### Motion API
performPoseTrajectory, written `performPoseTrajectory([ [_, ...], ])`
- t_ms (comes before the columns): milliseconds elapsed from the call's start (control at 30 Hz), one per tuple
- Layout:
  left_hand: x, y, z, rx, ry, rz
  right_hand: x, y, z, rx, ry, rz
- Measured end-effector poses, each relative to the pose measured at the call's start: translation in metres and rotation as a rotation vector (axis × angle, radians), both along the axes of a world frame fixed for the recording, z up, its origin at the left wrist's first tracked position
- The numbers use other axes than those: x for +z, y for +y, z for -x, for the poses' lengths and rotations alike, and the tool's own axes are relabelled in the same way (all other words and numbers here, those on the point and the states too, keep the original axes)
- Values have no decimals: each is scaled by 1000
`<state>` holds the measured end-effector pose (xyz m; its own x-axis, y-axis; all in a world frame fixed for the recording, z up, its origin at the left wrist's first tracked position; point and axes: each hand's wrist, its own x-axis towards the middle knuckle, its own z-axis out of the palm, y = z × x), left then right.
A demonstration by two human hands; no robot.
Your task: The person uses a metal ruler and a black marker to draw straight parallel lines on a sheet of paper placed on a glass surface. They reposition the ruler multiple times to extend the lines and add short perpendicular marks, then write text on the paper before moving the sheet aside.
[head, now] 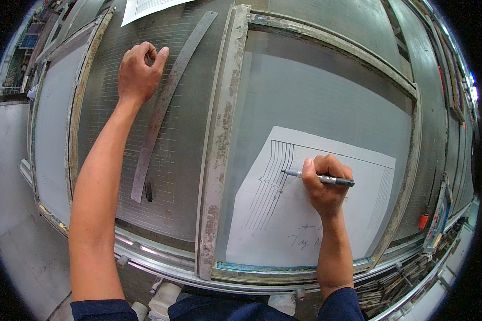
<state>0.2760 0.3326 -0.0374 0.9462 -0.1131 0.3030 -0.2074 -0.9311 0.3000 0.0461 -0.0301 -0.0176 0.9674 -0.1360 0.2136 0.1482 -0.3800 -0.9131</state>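
My right hand (328, 176) grips a black and grey marker pen (328, 179). Its tip meets a drawn line on a white paper sheet (273, 212) bearing ruled lines and handwriting. The sheet lies within a worn screen-printing frame (221, 152) with pale mesh (317, 92); whether it is above or beneath the mesh I cannot tell. My left hand (139, 72) is loosely curled, thumb apart, with nothing visible in it. Just right of that hand, a long steel ruler (166, 102) lies slantwise on a dark, line-marked work surface (104, 80). A black pen cap (148, 191) rests by the ruler's near end.
Another screen frame (76, 108) stands at the left. A second printed sheet (152, 9) lies at the far edge. On the right are an orange-handled tool (424, 218) and a small frame (438, 216). A metal rail (156, 257) runs along the near edge, with white containers (164, 299) below.
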Motion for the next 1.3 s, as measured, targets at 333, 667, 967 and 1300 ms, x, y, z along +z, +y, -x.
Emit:
performPoseTrajectory([
  [333, -1, 1, 0, 5, 14, 1, 3, -1, 1, 67, 32, 20],
  [667, 1, -1, 0, 12, 4, -1, 1, 3, -2, -22, 18, -201],
  [967, 3, -3, 1, -2, -11, -2, -7, 7, -3, -94, -12, -176],
  [1300, 1, -1, 1, -11, -6, -7, -9, 14, -6, -129, -17, -209],
])
